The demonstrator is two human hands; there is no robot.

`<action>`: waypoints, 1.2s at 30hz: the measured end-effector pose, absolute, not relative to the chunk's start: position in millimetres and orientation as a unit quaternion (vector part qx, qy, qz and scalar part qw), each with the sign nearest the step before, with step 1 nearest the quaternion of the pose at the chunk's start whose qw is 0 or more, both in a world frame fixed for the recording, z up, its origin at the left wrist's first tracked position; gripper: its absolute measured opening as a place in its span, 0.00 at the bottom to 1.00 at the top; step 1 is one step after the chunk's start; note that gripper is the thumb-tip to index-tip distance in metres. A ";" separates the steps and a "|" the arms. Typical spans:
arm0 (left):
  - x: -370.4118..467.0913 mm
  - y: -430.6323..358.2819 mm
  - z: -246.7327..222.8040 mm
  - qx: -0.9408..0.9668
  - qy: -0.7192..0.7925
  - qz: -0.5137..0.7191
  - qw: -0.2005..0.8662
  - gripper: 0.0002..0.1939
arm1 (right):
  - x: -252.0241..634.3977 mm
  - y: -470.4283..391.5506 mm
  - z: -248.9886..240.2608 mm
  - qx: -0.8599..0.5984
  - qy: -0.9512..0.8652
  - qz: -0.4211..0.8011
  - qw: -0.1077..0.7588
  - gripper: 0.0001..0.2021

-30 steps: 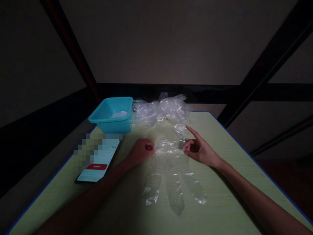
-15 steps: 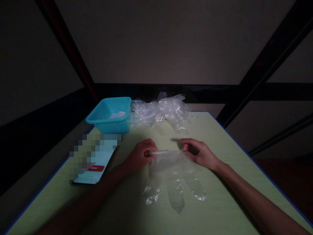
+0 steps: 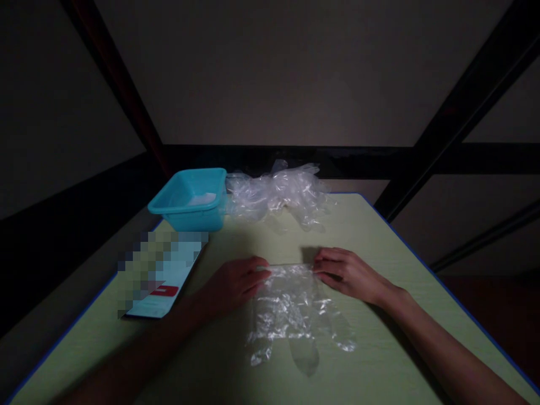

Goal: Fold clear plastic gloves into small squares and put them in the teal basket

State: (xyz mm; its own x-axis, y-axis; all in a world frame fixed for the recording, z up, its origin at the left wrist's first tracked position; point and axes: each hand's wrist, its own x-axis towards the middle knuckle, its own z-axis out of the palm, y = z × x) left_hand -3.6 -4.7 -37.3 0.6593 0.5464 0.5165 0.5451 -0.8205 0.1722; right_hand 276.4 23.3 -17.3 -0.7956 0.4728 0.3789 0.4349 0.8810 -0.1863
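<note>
A clear disposable plastic glove (image 3: 287,306) lies on the table in front of me, its fingers pointing toward me and its cuff edge away. My left hand (image 3: 236,281) is closed on the left corner of the cuff, fingertips pressed together. At the cuff's right corner my right hand (image 3: 343,273) pinches the thin film between thumb and fingers. The cuff edge runs nearly straight between both hands. Creases and bright reflections cover the glove's palm part.
A pile of clear plastic gloves (image 3: 282,194) sits at the back of the light green table (image 3: 392,349). Beside it on the left stands a blue plastic basin (image 3: 194,219) with something white inside. A flat, partly blurred item (image 3: 169,298) with a red label lies nearer on the left.
Both hands have come down slightly toward me with the cuff edge. The glove's palm part now looks more creased and shiny. My left hand's fingers lie flatter over the corner.
</note>
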 end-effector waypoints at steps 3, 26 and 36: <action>-3.7 -2.0 -39.5 0.893 0.333 0.304 0.008 0.08 | 277.5 25.0 -18.2 -0.270 -0.940 0.050 0.203 0.08; -1.7 2.7 -43.6 0.880 0.345 0.323 -0.042 0.10 | 279.8 29.6 -19.2 -0.259 -0.932 0.068 0.245 0.11; -2.8 4.6 -41.5 0.892 0.350 0.286 -0.020 0.11 | 281.3 30.6 -18.7 -0.268 -0.930 0.092 0.234 0.10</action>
